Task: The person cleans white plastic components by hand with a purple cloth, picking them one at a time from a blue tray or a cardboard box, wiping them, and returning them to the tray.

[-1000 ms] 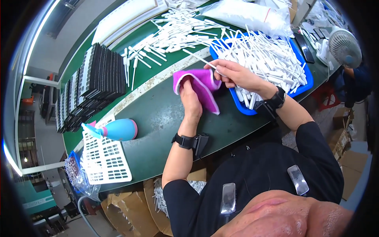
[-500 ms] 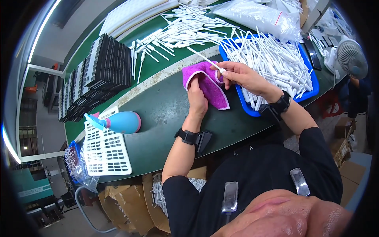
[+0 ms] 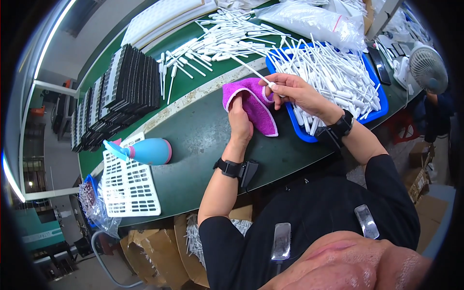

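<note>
1. Pinching a slim white plastic stick with a thicker end (image 3: 253, 68) between thumb and fingers, the right grip (image 3: 298, 94) was closed near that thicker end, and the thin shaft slanted away to the far left.
2. The left grip (image 3: 240, 123) was closed on a magenta cloth with a pale edge (image 3: 262, 116), its fingers tucked into the fold. The cloth hung just left of the right grip; whether those right fingers touched it could not be told.
3. Both grips were above the near part of a dark green surface (image 3: 193, 145), crossed by a worn pale strip (image 3: 174, 110).
4. Just right of the cloth, a blue rectangular plastic tray (image 3: 381, 104) held a heap of similar white sticks (image 3: 333, 79), many of them jutting over the rim.
5. More loose white sticks (image 3: 220, 41) lay scattered beyond the strip, on the far side.
6. To the left were a light-blue spray bottle with a pink ring (image 3: 151, 151) and a white slotted plastic panel (image 3: 130, 188); farther back rose stacks of flat black pieces (image 3: 131, 79).
7. At the far right, a clear plastic bag with white contents (image 3: 309, 21) lay behind the tray, and a round grey fan (image 3: 428, 70) was to its right.
</note>
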`<act>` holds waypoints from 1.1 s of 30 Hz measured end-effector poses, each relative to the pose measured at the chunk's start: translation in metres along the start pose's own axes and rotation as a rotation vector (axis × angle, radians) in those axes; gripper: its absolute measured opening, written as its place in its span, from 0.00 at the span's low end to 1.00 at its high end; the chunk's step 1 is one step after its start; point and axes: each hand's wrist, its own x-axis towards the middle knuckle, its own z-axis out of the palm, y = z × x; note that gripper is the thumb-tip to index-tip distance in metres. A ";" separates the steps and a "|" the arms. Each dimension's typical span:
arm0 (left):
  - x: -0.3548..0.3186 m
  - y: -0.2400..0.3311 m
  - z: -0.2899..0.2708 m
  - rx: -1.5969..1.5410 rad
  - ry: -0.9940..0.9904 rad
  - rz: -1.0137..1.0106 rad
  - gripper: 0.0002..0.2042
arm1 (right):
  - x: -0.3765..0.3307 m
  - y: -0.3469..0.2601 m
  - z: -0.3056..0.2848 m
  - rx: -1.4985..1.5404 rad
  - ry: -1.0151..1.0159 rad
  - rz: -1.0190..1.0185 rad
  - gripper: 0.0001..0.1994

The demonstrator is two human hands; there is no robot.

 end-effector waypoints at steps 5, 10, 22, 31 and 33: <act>0.005 0.010 0.031 -0.119 0.021 -0.121 0.16 | -0.016 -0.022 -0.033 0.006 0.047 -0.080 0.18; 0.012 0.001 0.006 -0.066 0.023 -0.079 0.16 | -0.058 -0.112 -0.083 0.095 0.158 -0.117 0.17; 0.007 0.007 0.006 -0.103 0.175 -0.048 0.13 | 0.032 -0.215 -0.300 0.245 0.411 -0.197 0.16; 0.009 0.009 0.004 -0.109 0.097 -0.084 0.12 | 0.142 -0.102 -0.154 -1.225 0.004 0.262 0.07; 0.008 0.006 0.002 -0.096 0.122 -0.073 0.12 | 0.162 -0.072 -0.161 -1.891 -0.005 0.011 0.07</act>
